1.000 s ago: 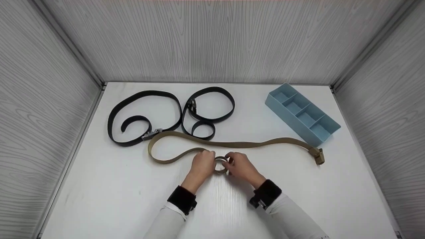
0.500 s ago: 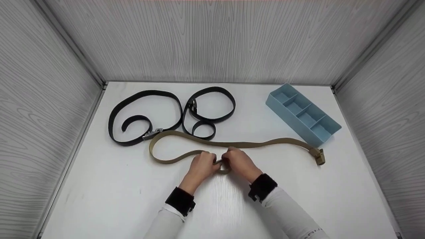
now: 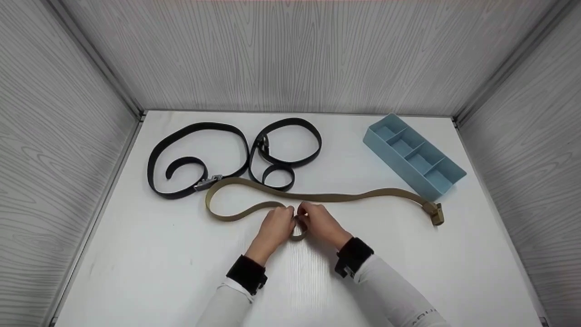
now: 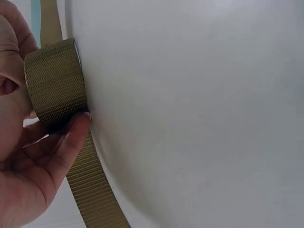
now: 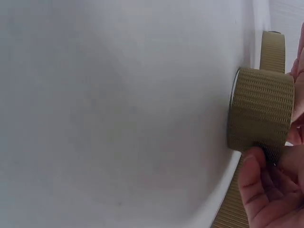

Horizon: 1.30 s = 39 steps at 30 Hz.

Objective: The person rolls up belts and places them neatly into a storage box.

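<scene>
A tan webbing belt [image 3: 336, 198] stretches across the table, with a plastic buckle [image 3: 436, 214] at its right end. Its other end is wound into a small coil [image 4: 56, 83], standing on edge between both hands. My left hand [image 3: 275, 225] pinches the belt at the coil's left side; the thumb and fingers show in the left wrist view. On the opposite side, my right hand [image 3: 321, 225] pinches the coil with curled fingers. In the right wrist view, a fingertip [image 5: 254, 154] presses against the coil's lower edge. The hands partly cover the coil from above.
Two black belts with metal buckles lie behind: one belt [image 3: 153, 159] at left, another belt [image 3: 313, 131] beside it. The tan belt touches or nearly touches them. A blue divided tray [image 3: 394, 157] stands at the back right, near the buckle. Grey panels [image 3: 290, 59] wall the table.
My right hand has come in closer to the left and taken hold of the coil. The round coil has been squeezed to a narrower loop. The left hand has barely moved.
</scene>
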{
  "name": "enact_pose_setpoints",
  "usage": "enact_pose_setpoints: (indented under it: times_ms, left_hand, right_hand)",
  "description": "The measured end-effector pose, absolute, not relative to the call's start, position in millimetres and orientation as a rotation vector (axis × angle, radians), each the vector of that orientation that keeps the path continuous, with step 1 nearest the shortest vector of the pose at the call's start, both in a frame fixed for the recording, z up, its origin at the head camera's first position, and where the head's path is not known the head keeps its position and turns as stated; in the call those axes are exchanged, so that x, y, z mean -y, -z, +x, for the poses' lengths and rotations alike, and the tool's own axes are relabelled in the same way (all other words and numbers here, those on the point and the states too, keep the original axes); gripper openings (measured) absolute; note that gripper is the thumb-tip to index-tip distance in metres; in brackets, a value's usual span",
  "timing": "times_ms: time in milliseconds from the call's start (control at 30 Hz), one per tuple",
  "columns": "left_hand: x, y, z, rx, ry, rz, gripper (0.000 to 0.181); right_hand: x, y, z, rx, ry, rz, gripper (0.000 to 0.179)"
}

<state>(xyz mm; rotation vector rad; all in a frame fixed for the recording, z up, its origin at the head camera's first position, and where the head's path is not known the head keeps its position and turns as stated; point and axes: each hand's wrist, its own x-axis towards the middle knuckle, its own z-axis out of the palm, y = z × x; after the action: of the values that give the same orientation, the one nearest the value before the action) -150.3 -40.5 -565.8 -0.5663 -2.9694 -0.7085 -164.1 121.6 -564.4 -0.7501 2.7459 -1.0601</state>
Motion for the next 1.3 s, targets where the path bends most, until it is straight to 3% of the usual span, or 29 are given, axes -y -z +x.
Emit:
enact_pose_setpoints:
  times_ms: [167, 267, 400, 833, 1100, 1300]
  left_hand:
    - [40.0, 564.6, -151.2, 2.971, 0.646, -0.499, 0.008]
    - [39.4, 565.5, -150.6, 2.937, 0.708, -0.473, 0.016]
    - [40.1, 567.9, -150.6, 2.926, 0.791, -0.465, 0.026]
    - [44.1, 561.9, -158.5, 3.016, 0.851, -0.621, 0.010]
    - [33.9, 565.3, -155.3, 2.960, 0.821, -0.498, 0.013]
    - [38.7, 566.1, -158.4, 2.966, 0.904, -0.497, 0.029]
  right_hand:
    - [-123.5, 558.4, -158.3, -2.607, 1.228, -0.473, 0.011]
    - [-123.8, 552.4, -155.3, -2.590, 1.207, -0.368, 0.014]
    - [-123.0, 550.5, -155.1, -2.668, 1.085, -0.417, 0.014]
    - [-128.1, 552.3, -166.2, -2.689, 0.982, -0.800, 0.026]
    - [-130.8, 552.1, -155.3, -2.700, 1.100, -0.437, 0.016]
    - [-134.8, 549.0, -155.2, -2.689, 1.047, -0.465, 0.018]
